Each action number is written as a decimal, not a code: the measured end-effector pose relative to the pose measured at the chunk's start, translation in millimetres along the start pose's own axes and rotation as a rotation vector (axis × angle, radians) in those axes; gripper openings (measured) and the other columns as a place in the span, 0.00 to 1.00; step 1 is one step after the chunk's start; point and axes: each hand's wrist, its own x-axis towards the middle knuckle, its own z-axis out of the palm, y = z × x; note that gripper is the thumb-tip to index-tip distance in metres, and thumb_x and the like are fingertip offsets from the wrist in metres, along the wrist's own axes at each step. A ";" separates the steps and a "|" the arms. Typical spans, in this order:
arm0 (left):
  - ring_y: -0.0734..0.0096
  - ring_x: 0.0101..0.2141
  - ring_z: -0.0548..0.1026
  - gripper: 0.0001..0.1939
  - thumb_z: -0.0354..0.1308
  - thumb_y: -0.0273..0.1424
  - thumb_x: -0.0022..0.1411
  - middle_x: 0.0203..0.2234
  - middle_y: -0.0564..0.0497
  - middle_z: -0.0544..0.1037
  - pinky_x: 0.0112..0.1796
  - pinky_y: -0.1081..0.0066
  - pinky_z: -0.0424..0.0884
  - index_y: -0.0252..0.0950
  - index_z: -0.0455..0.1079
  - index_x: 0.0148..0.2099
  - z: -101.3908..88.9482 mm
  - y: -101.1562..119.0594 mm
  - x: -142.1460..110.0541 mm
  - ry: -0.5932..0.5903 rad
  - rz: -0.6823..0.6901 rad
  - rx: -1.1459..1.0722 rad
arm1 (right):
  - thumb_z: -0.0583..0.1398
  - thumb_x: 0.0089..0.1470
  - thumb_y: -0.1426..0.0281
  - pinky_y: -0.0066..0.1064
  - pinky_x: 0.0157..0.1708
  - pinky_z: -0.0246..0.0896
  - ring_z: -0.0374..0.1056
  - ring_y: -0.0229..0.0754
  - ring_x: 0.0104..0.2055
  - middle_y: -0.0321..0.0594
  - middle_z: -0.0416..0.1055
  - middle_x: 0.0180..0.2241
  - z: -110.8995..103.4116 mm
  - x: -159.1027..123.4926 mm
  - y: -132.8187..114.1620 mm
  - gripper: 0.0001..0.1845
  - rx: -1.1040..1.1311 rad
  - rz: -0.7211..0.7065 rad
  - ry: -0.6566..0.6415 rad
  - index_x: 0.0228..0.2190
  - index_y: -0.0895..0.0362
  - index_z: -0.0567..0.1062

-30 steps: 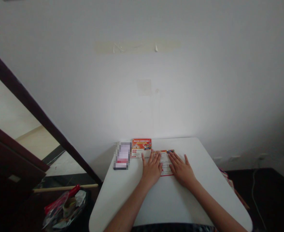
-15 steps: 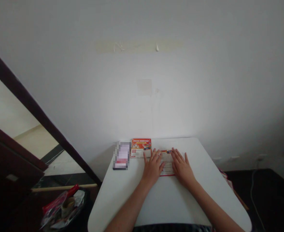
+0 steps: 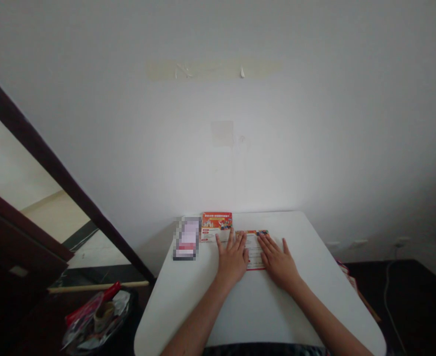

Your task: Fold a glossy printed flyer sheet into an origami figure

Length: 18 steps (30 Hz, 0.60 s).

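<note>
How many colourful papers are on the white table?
2. The far paper lies beside the phone, close to the wall; the near paper lies partly under the left hand and right hand. More could be hidden underneath.

There was one white tabletop (image 3: 233, 319), and two printed leaflets (image 3: 217, 221) (image 3: 255, 257) could be counted, together with one blurred phone (image 3: 189, 238). Of other kinds there were one bin (image 3: 129, 316), one long pole (image 3: 101, 287), one pale cable (image 3: 387, 291) and one yellowish strip (image 3: 214, 70) on the wall (image 3: 314, 133).
</note>
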 end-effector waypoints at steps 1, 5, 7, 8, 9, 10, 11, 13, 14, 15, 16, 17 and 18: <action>0.54 0.70 0.44 0.27 0.40 0.41 0.71 0.67 0.53 0.60 0.61 0.31 0.20 0.49 0.52 0.70 -0.5 0.3 -0.1 0.000 -0.010 0.002 | 0.41 0.66 0.66 0.61 0.67 0.29 0.46 0.45 0.70 0.39 0.48 0.69 0.0 -0.5 -0.1 0.30 -0.003 0.031 0.005 0.67 0.49 0.48; 0.54 0.69 0.44 0.26 0.40 0.42 0.71 0.67 0.53 0.60 0.60 0.31 0.20 0.50 0.54 0.69 -0.5 0.2 -0.9 -0.002 -0.021 0.000 | 0.41 0.65 0.66 0.63 0.66 0.30 0.44 0.50 0.71 0.37 0.47 0.69 1.2 -2.7 0.2 0.31 -0.021 0.148 0.028 0.67 0.49 0.49; 0.54 0.69 0.45 0.27 0.40 0.43 0.71 0.67 0.52 0.60 0.60 0.30 0.21 0.49 0.54 0.69 0.1 -1.0 -1.2 0.014 -0.032 0.008 | 0.42 0.65 0.66 0.63 0.66 0.30 0.44 0.51 0.71 0.37 0.47 0.69 2.2 -3.4 0.5 0.31 -0.024 0.168 0.032 0.67 0.50 0.50; 0.54 0.69 0.46 0.27 0.40 0.43 0.71 0.67 0.51 0.60 0.61 0.30 0.22 0.48 0.54 0.69 0.2 -1.7 -1.3 0.027 -0.040 0.014 | 0.42 0.65 0.66 0.63 0.66 0.29 0.44 0.51 0.71 0.37 0.47 0.69 2.5 -3.5 0.7 0.31 -0.024 0.172 0.034 0.67 0.50 0.50; 0.54 0.69 0.47 0.27 0.41 0.43 0.71 0.67 0.51 0.60 0.61 0.30 0.24 0.47 0.53 0.69 0.1 -2.4 -1.4 0.042 -0.045 0.020 | 0.42 0.65 0.66 0.63 0.67 0.29 0.43 0.51 0.71 0.37 0.47 0.69 2.7 -3.5 1.1 0.31 -0.024 0.175 0.039 0.67 0.50 0.50; 0.55 0.69 0.48 0.27 0.41 0.43 0.71 0.67 0.50 0.60 0.61 0.30 0.25 0.46 0.53 0.69 -0.3 -3.0 -1.4 0.056 -0.043 0.024 | 0.42 0.65 0.66 0.63 0.67 0.30 0.43 0.51 0.71 0.38 0.47 0.69 2.6 -3.2 1.5 0.31 -0.023 0.177 0.046 0.67 0.51 0.50; 0.55 0.69 0.48 0.27 0.42 0.43 0.71 0.67 0.49 0.60 0.62 0.30 0.27 0.46 0.54 0.69 -0.9 -3.4 -1.5 0.069 -0.037 0.024 | 0.42 0.65 0.66 0.62 0.67 0.31 0.42 0.50 0.71 0.38 0.46 0.69 2.2 -2.8 2.0 0.31 -0.022 0.180 0.056 0.67 0.51 0.49; 0.57 0.68 0.50 0.27 0.42 0.43 0.71 0.66 0.50 0.62 0.63 0.31 0.29 0.45 0.55 0.69 -2.4 -3.5 -1.7 0.089 -0.006 0.018 | 0.42 0.65 0.67 0.61 0.67 0.33 0.40 0.50 0.72 0.39 0.44 0.70 1.2 -1.6 3.0 0.31 -0.020 0.174 0.086 0.67 0.53 0.50; 0.57 0.68 0.51 0.26 0.42 0.43 0.71 0.66 0.50 0.62 0.63 0.32 0.30 0.46 0.55 0.68 -3.1 -3.2 -1.9 0.095 0.014 0.014 | 0.42 0.65 0.67 0.60 0.67 0.34 0.40 0.49 0.72 0.40 0.44 0.70 0.8 -0.9 3.3 0.31 -0.020 0.163 0.104 0.67 0.55 0.50; 0.57 0.68 0.51 0.26 0.42 0.43 0.71 0.66 0.50 0.62 0.63 0.32 0.30 0.46 0.56 0.68 -3.6 -2.7 -2.1 0.096 0.038 0.012 | 0.42 0.65 0.68 0.58 0.67 0.35 0.39 0.49 0.72 0.40 0.43 0.70 0.6 -0.3 3.4 0.31 -0.019 0.142 0.122 0.67 0.55 0.49; 0.57 0.68 0.51 0.26 0.43 0.43 0.71 0.66 0.50 0.62 0.63 0.32 0.31 0.46 0.55 0.68 -3.8 -2.0 -2.4 0.090 0.066 0.012 | 0.43 0.65 0.68 0.57 0.68 0.36 0.39 0.48 0.72 0.41 0.43 0.70 0.7 0.3 3.2 0.31 -0.018 0.111 0.134 0.67 0.56 0.49; 0.57 0.68 0.50 0.27 0.43 0.43 0.71 0.66 0.50 0.61 0.63 0.32 0.31 0.46 0.55 0.69 -3.7 -1.2 -2.7 0.077 0.095 0.012 | 0.43 0.65 0.69 0.56 0.68 0.36 0.39 0.47 0.72 0.42 0.43 0.70 1.2 0.9 2.8 0.31 -0.017 0.072 0.139 0.67 0.57 0.49; 0.57 0.69 0.49 0.27 0.43 0.43 0.71 0.67 0.50 0.60 0.63 0.32 0.31 0.47 0.53 0.69 -3.3 -0.4 -3.0 0.057 0.120 0.013 | 0.43 0.65 0.69 0.54 0.68 0.37 0.39 0.46 0.72 0.42 0.44 0.70 1.9 1.3 2.2 0.31 -0.014 0.026 0.134 0.67 0.57 0.49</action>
